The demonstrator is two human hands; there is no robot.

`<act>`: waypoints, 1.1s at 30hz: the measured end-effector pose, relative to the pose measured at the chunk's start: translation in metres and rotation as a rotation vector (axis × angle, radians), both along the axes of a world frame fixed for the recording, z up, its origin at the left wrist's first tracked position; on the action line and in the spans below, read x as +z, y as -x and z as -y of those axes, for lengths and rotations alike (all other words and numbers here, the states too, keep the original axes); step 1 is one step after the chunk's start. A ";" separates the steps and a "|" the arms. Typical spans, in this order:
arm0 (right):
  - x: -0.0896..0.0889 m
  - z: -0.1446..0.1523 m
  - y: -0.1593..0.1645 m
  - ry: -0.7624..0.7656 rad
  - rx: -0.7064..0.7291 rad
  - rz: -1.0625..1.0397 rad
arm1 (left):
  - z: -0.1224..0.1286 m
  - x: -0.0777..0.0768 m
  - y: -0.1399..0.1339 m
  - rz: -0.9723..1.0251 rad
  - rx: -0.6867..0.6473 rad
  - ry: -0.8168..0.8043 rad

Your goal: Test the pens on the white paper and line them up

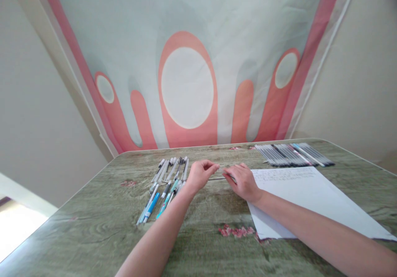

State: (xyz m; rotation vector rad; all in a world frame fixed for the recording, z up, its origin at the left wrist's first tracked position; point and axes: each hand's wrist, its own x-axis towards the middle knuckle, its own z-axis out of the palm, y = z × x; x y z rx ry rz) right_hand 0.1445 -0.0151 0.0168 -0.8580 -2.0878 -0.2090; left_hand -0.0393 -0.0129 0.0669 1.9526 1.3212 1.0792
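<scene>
My left hand (201, 174) is over the middle of the table, thumb and index fingertips pinched together; anything between them is too small to make out. Close to its right, my right hand (244, 182) has its fingers curled down beside the paper's left edge. Something thin and dark, perhaps a pen refill, shows under those fingers, mostly hidden. The two hands' fingertips nearly meet. Left of my left hand lie clear pen barrels (171, 169) with dark and white parts, and nearer me several coloured pens, among them a blue pen (151, 205) and a teal pen (167, 198).
A white sheet of paper (304, 198) with handwriting along its top lies under my right forearm. Behind it, a row of pens or refills (291, 155) lies side by side. The wood-patterned table (93, 223) reaches a wall hanging (186, 136) at the back.
</scene>
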 end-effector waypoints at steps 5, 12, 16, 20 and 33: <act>0.002 0.001 0.001 -0.007 -0.016 -0.005 | 0.005 0.005 -0.004 -0.045 0.061 -0.069; -0.001 0.000 0.001 0.011 0.022 -0.018 | 0.000 0.003 0.000 0.134 -0.138 0.072; -0.003 -0.001 0.001 0.017 0.028 -0.044 | 0.001 0.008 0.001 0.277 -0.245 0.221; -0.001 -0.002 0.002 0.017 0.031 -0.061 | 0.003 0.010 -0.002 0.383 -0.212 0.327; -0.001 0.000 0.002 0.012 0.029 -0.002 | -0.001 0.006 0.000 0.130 -0.066 0.080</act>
